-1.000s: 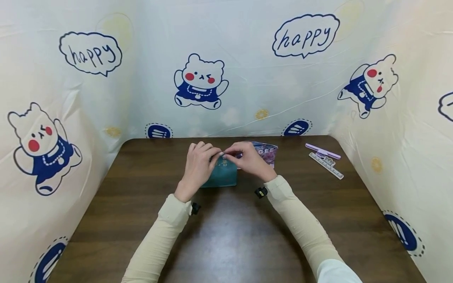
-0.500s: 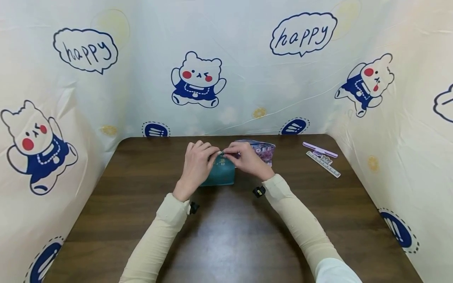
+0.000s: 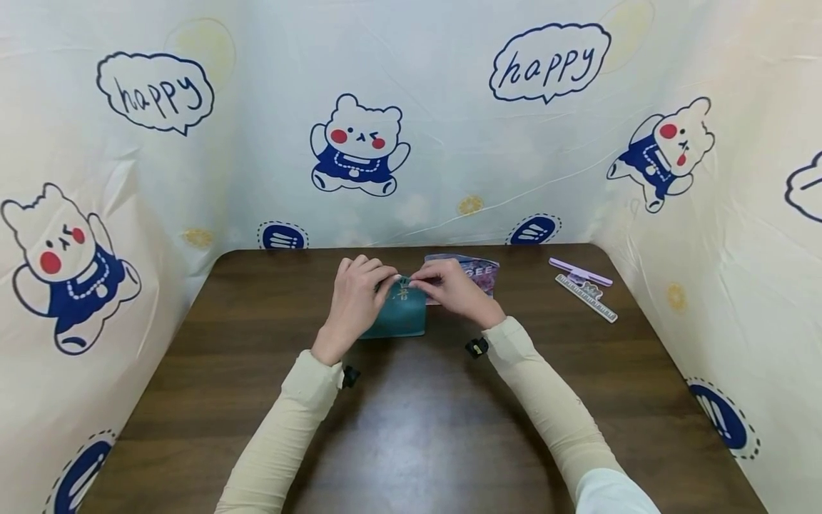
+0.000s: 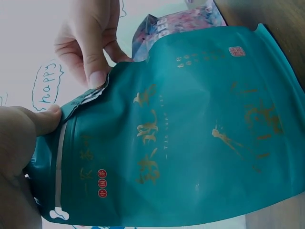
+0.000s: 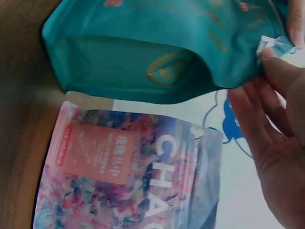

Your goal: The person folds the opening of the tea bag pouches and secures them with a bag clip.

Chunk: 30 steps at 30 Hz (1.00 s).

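A teal foil pouch [image 3: 399, 323] with gold characters stands on the table, its top edge between both hands. The left hand [image 3: 355, 298] pinches that edge from the left, with thumb and fingers on either side of the film. At the other side, the right hand [image 3: 454, 291] pinches the edge between thumb and fingers. In the left wrist view, a folded, silvery-lined flap [image 4: 88, 98] of the pouch top shows between the two thumbs. A pale strip [image 4: 61, 167] runs across the pouch below this edge. Part of the pouch's left side is hidden by the left hand.
A pink and blue patterned pouch [image 5: 138, 162] with white letters stands just behind and right of the teal one. At the table's back right lie a purple bar clip [image 3: 581, 272] and a whitish ruler-like clip [image 3: 586, 298]. A printed cloth [image 3: 417, 128] surrounds the brown table [image 3: 398, 442].
The right hand has shifted slightly right along the pouch's top edge, widening the gap between the fingertips. The left hand has kept its grip, nearly still. The head view has tilted slightly.
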Each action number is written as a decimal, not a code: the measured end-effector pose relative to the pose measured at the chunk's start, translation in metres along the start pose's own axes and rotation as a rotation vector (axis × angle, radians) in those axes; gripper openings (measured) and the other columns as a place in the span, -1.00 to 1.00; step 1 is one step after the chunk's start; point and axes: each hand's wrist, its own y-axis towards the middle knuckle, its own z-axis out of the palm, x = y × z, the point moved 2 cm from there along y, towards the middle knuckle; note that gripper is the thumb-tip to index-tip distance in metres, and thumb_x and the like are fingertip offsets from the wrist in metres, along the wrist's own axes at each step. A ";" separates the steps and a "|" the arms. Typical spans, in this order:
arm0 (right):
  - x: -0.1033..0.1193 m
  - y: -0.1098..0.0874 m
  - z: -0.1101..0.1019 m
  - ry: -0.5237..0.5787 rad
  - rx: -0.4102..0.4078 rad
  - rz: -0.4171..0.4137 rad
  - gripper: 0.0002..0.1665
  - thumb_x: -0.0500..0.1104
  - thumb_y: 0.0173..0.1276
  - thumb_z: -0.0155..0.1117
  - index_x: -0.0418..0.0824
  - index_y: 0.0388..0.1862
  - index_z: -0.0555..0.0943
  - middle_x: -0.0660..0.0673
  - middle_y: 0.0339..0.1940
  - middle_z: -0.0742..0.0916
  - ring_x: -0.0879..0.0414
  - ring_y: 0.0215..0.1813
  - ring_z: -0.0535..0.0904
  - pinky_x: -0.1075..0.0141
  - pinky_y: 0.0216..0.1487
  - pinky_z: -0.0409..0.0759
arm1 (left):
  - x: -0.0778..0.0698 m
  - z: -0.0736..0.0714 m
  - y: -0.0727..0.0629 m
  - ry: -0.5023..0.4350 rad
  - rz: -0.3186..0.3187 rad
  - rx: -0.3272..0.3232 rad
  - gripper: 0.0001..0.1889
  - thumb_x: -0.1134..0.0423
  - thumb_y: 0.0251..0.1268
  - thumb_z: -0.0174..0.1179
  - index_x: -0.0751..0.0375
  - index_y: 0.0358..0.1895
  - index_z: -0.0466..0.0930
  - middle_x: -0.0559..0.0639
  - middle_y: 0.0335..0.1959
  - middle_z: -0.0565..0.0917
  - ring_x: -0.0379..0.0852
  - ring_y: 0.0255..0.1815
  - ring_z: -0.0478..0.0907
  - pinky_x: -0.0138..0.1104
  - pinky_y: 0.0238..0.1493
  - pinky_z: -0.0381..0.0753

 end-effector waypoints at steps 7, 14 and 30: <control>-0.001 0.001 -0.002 -0.012 0.055 -0.015 -0.81 -0.33 0.42 0.32 -0.25 -0.06 0.79 -0.08 -0.22 0.76 0.18 -0.24 0.66 0.36 -0.20 0.68 | -0.001 -0.001 0.000 0.002 -0.008 -0.007 -0.88 0.23 0.36 0.36 0.18 -0.17 0.82 0.01 -0.34 0.75 0.00 -0.33 0.46 -0.17 -0.21 0.25; -0.003 0.000 -0.001 -0.044 0.019 -0.044 -0.82 -0.35 0.37 0.37 -0.23 -0.10 0.81 -0.06 -0.26 0.76 0.21 -0.29 0.62 0.36 -0.25 0.67 | -0.003 -0.001 0.001 0.008 0.008 -0.012 -0.89 0.23 0.34 0.37 0.16 -0.18 0.82 0.00 -0.34 0.75 0.00 -0.33 0.46 -0.17 -0.22 0.25; -0.003 -0.003 0.000 -0.042 0.032 -0.046 -0.79 -0.39 0.38 0.34 -0.23 -0.07 0.79 -0.06 -0.21 0.76 0.20 -0.24 0.64 0.36 -0.21 0.69 | -0.003 -0.002 -0.001 0.004 -0.006 -0.001 -0.88 0.23 0.31 0.40 0.16 -0.18 0.82 0.00 -0.35 0.75 0.00 -0.33 0.47 -0.17 -0.22 0.26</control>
